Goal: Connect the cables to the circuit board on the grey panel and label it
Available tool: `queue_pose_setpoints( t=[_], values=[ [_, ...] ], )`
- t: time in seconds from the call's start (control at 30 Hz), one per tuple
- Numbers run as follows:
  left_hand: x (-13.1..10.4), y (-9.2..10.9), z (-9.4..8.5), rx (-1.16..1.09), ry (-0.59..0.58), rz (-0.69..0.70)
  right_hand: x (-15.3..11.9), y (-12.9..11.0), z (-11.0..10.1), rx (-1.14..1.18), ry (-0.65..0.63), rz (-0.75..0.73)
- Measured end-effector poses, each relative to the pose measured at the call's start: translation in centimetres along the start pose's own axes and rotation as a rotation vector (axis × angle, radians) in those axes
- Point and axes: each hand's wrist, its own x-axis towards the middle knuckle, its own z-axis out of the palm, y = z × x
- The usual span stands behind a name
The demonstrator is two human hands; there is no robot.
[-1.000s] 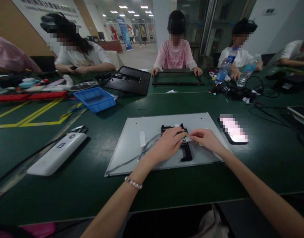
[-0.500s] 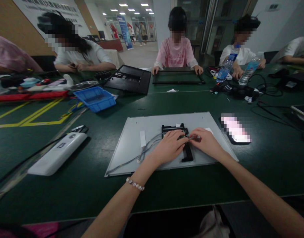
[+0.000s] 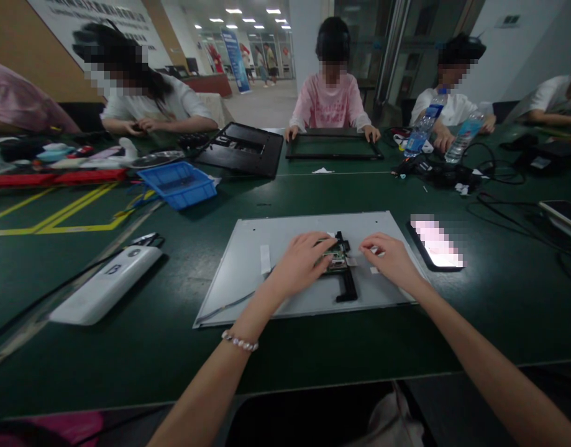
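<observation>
A flat grey-white panel (image 3: 236, 261) lies on the table in front of me, with a black plastic bracket (image 3: 349, 289) and a green circuit board (image 3: 337, 263) near its middle. My left hand (image 3: 297, 261) grips the board from its left side and hides part of it. Just right of the board, my right hand (image 3: 391, 259) is closed in a pinch above the panel; what its fingertips hold, if anything, is too small to make out. A grey cable (image 3: 232, 305) runs over the panel's left part and under my left wrist.
Left of the panel lies a white power bank (image 3: 109, 285); a phone (image 3: 438, 245) lies to its right. Beyond are a blue tray (image 3: 180, 186), a black laptop shell (image 3: 241, 149) and a black frame (image 3: 334, 155) under a co-worker's hands. Bottles (image 3: 422, 127) and cables stand farther right.
My right hand has drawn back to the right, away from the board, and the reddish thing at its fingers no longer shows. My left hand has shifted slightly left, uncovering more of the circuit board.
</observation>
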Motion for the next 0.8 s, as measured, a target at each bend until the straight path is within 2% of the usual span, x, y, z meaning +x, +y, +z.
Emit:
queue_pose_setpoints(
  t=[0.17, 0.27, 0.37, 0.5, 0.67, 0.8],
  values=[
    [-1.2, -4.5, -2.9, -0.010, 0.146, -0.260, -0.2, -0.5, -0.3, -0.049, -0.018, -0.026],
    [-2.8, -7.1, -3.8, -0.018, 0.138, -0.397, -0.3, -0.9, -0.3, -0.081, -0.021, -0.055],
    [-4.6, -8.8, -3.7, -0.045, 0.055, -0.480, -0.4, -1.0, -0.2, -0.101, -0.038, -0.071],
    [-6.2, -10.1, -2.6, -0.135, -0.011, -0.503, -0.5, -0.9, 0.0, -0.097, -0.056, -0.084],
    [-6.5, -10.6, -1.5, -0.143, 0.045, -0.457, -0.6, -1.0, 0.0, -0.109, -0.053, -0.092],
    [-6.5, -10.2, -2.3, -0.241, 0.111, -0.546, -0.4, -1.1, -0.3, -0.136, -0.041, -0.095]
  ],
)
